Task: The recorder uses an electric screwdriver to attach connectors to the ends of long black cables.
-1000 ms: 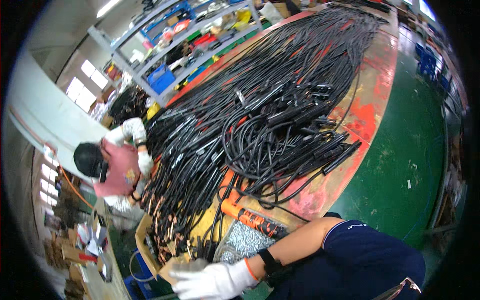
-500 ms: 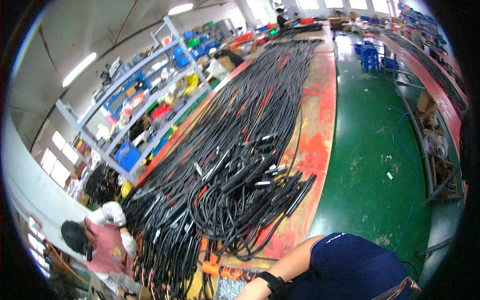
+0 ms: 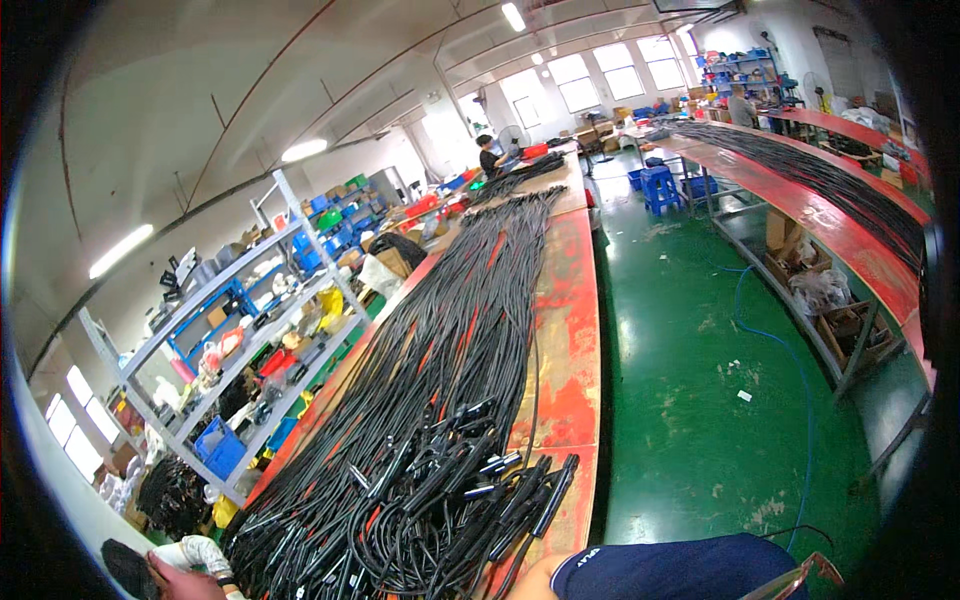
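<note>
Neither of my hands shows. At the lower edge, a navy sleeve [image 3: 670, 568] and a bit of bare forearm [image 3: 535, 580] belong to my right arm; its wrist and hand lie below the picture. Closest to that arm is a pile of black cables [image 3: 440, 500] with thick tubular ends, some looped, heaped on the near end of a long table [image 3: 570, 340] with a worn red and tan top. From the pile, long black cables [image 3: 470, 290] run side by side toward the table's far end.
A co-worker's sleeve [image 3: 195, 553] is at the lower left, by the cables. Metal shelving [image 3: 150, 350] with bins and bags stands left. Right of the table runs a green floor [image 3: 680, 400] with a blue hose [image 3: 808, 430]; beyond are blue stools [image 3: 658, 187] and another cable-covered table [image 3: 790, 190].
My view has swung up and right, so the scene sits lower and farther left. The orange-and-black tool, the tray of small metal pieces and my watch-wearing wrist have left the picture.
</note>
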Tool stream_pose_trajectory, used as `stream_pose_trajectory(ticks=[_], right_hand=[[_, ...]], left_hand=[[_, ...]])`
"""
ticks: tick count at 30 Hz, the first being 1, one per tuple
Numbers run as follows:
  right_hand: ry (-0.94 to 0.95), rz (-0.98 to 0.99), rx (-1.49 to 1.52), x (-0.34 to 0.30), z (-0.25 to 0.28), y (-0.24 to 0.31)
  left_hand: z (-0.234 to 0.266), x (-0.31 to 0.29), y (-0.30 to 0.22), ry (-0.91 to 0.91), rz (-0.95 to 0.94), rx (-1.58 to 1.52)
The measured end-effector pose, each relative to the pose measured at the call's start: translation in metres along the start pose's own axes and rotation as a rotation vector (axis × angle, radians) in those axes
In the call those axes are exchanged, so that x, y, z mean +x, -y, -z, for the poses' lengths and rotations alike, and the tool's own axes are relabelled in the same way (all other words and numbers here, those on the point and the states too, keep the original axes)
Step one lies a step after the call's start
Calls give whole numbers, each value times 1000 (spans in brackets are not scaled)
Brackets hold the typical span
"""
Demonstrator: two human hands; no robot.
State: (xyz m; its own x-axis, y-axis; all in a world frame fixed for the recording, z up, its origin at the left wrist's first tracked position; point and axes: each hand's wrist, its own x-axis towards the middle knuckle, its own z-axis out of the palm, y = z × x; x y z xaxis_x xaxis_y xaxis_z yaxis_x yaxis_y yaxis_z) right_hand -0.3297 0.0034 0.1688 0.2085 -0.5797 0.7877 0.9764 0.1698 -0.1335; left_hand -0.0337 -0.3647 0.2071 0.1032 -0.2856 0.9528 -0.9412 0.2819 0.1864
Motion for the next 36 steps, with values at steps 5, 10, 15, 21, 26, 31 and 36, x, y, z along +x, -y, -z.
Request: stream_pose_trajectory(ticks=[5,10,15,21,26,31,36], right_hand=[[-3,26,-21,1,-7,4],[-8,34,-23,2,-8,6],[-6,53,-29,3,-16,4],[-14,42,-9,7,-12,3],[-12,38,3,12,-7,4],[-16,42,2,11,-7,5],[-15,37,33,14,-2,4]], left_hand=[[-3,6,-11,13,5,-15],[-3,7,-15,20,6,-17],[-4,8,-22,24,0,-43],[1,3,-13,31,3,-24],[3,2,-9,30,8,-13],[6,4,-9,29,11,-14],[8,3,-4,16,39,-16]])
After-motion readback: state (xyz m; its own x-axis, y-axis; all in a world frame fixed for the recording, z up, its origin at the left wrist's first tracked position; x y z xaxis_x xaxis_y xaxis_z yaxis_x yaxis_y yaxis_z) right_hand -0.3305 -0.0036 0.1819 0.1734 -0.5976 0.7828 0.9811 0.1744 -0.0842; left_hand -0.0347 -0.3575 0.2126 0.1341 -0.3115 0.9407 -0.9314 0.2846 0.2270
